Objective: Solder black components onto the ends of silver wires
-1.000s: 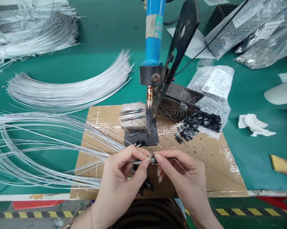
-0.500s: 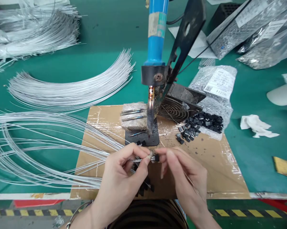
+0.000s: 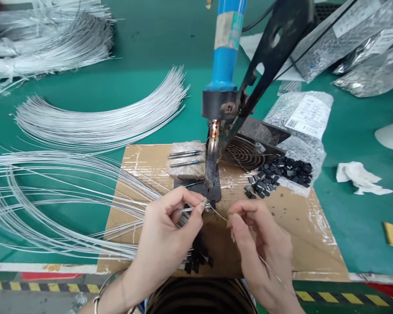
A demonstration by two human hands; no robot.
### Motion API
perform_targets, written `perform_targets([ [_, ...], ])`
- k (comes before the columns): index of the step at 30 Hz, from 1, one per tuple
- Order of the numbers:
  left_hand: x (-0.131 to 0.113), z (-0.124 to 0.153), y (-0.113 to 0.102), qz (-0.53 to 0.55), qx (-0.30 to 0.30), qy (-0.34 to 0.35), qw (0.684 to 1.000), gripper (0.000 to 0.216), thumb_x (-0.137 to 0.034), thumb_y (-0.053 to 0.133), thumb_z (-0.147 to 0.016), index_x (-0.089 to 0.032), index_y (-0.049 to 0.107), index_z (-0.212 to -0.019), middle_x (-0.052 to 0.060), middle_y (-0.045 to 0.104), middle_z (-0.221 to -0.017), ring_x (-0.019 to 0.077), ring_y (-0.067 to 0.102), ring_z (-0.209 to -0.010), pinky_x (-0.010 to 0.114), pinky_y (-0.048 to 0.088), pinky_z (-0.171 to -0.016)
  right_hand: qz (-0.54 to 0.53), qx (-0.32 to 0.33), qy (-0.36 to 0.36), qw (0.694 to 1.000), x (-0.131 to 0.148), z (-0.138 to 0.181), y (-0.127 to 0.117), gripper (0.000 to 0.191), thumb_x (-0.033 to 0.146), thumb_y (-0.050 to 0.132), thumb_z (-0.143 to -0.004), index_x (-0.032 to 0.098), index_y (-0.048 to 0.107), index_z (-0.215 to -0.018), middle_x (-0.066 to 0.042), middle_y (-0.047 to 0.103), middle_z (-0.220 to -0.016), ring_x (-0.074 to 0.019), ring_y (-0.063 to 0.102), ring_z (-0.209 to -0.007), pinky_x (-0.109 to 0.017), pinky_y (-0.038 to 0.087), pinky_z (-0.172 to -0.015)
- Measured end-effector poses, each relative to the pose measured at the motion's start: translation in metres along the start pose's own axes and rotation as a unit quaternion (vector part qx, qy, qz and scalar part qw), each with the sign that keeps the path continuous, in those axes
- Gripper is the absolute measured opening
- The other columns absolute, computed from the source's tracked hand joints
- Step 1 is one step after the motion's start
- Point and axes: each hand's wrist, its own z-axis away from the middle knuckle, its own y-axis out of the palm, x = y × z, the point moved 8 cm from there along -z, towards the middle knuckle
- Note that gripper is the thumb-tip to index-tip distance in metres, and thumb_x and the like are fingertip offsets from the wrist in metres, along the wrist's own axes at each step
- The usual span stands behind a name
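Note:
My left hand (image 3: 172, 231) is closed, pinching a white wire (image 3: 186, 209) between thumb and forefinger. At the end of that wire, just past the fingertips, is a small black connector (image 3: 213, 204). It sits right below the tip of a blue-handled soldering iron (image 3: 227, 69); whether they touch I cannot tell. My right hand (image 3: 263, 248) is closed around a thin strand of solder wire (image 3: 220, 214), whose end reaches the connector. The strand's tail runs out along the palm. Beneath my left hand lie several wires ending in black connectors (image 3: 196, 257).
A metal bracket (image 3: 264, 56) holds the iron over a cardboard sheet (image 3: 301, 244). A pad with spare tips (image 3: 186, 159) and a fan (image 3: 245, 150) stand behind. Loose black connectors (image 3: 281, 172) lie right, near a plastic bag (image 3: 301, 113). White wire bundles (image 3: 101, 120) lie left.
The view has shifted slightly. My right hand has drawn back right and down from the connector, and a length of solder wire now spans the gap. My left hand keeps its pinch.

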Motion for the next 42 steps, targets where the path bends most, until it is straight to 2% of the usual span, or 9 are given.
perform_targets([
  [3,0.001,-0.002,0.0,0.007,0.003,-0.001,1.0,0.013,-0.013,0.068,-0.087,-0.018,0.069,-0.076,0.003,0.078,-0.087,0.0132,0.069,-0.074,0.019,0.051,-0.065,0.036,0.019,-0.032,0.999,0.005,-0.005,0.004,0.021,0.017,0.055,-0.1,0.023,0.053,-0.08,0.005,0.052,-0.069,-0.0098,0.05,-0.059,-0.022,0.041,-0.056],
  [6,0.002,-0.004,-0.001,0.014,0.003,-0.001,1.0,0.011,-0.014,0.069,-0.087,-0.018,0.069,-0.077,0.003,0.078,-0.087,0.0138,0.07,-0.076,0.019,0.052,-0.067,0.04,0.027,-0.037,0.998,0.007,-0.007,0.006,0.024,0.015,0.059,-0.098,0.022,0.053,-0.076,0.006,0.05,-0.068,-0.0093,0.047,-0.06,-0.022,0.039,-0.056],
  [9,0.003,-0.006,-0.001,0.009,0.002,-0.005,1.0,0.01,-0.014,0.069,-0.087,-0.018,0.069,-0.077,0.003,0.078,-0.087,0.0135,0.069,-0.074,0.02,0.051,-0.064,0.014,0.019,-0.011,1.0,0.003,-0.008,0.005,0.024,0.016,0.06,-0.099,0.023,0.056,-0.077,0.005,0.054,-0.069,-0.0096,0.051,-0.063,-0.022,0.041,-0.06],
  [14,0.001,-0.008,-0.001,0.002,0.005,0.0,1.0,0.011,-0.014,0.069,-0.086,-0.018,0.069,-0.076,0.002,0.077,-0.085,0.0121,0.067,-0.072,0.019,0.049,-0.062,-0.083,-0.034,0.016,0.996,0.0,-0.01,0.0,0.021,0.017,0.066,-0.096,0.023,0.059,-0.076,-0.001,0.072,-0.099,-0.0148,0.07,-0.094,-0.026,0.052,-0.083],
  [18,-0.001,-0.009,-0.002,0.0,0.002,0.001,1.0,0.012,-0.014,0.069,-0.087,-0.018,0.068,-0.076,0.002,0.076,-0.085,0.0126,0.067,-0.072,0.02,0.049,-0.062,-0.151,-0.028,0.077,0.985,-0.006,-0.012,0.004,0.024,0.021,0.067,-0.096,0.023,0.059,-0.074,-0.002,0.077,-0.116,-0.0183,0.074,-0.111,-0.03,0.056,-0.101],
  [21,-0.003,-0.011,-0.001,0.005,0.002,0.001,1.0,0.012,-0.014,0.069,-0.087,-0.019,0.068,-0.076,0.001,0.076,-0.084,0.0131,0.067,-0.073,0.02,0.05,-0.064,-0.176,-0.019,0.119,0.977,-0.007,-0.013,0.008,0.025,0.022,0.066,-0.097,0.023,0.058,-0.073,-0.002,0.079,-0.116,-0.0178,0.077,-0.107,-0.029,0.059,-0.099],
  [24,-0.006,-0.013,-0.002,0.007,-0.003,0.003,1.0,0.011,-0.013,0.069,-0.086,-0.019,0.069,-0.077,0.0,0.076,-0.082,0.0131,0.067,-0.072,0.02,0.049,-0.063,-0.179,-0.031,0.132,0.974,-0.005,-0.014,0.007,0.025,0.021,0.066,-0.095,0.023,0.058,-0.072,-0.004,0.08,-0.115,-0.0185,0.079,-0.102,-0.03,0.062,-0.097],
  [35,-0.008,-0.015,-0.003,0.015,-0.008,0.004,1.0,0.011,-0.014,0.071,-0.088,-0.02,0.071,-0.079,0.0,0.078,-0.086,0.0144,0.071,-0.077,0.021,0.051,-0.066,-0.192,-0.045,0.126,0.972,-0.002,-0.017,0.006,0.024,0.02,0.068,-0.094,0.023,0.06,-0.072,-0.002,0.082,-0.114,-0.0183,0.08,-0.101,-0.031,0.062,-0.099],
  [42,-0.009,-0.015,-0.005,0.015,-0.009,0.005,1.0,0.011,-0.014,0.07,-0.089,-0.02,0.071,-0.079,0.001,0.078,-0.086,0.0152,0.071,-0.077,0.023,0.052,-0.065,-0.187,-0.045,0.105,0.976,0.001,-0.018,0.006,0.024,0.018,0.067,-0.095,0.023,0.061,-0.072,-0.004,0.081,-0.114,-0.0209,0.08,-0.102,-0.036,0.063,-0.099],
])
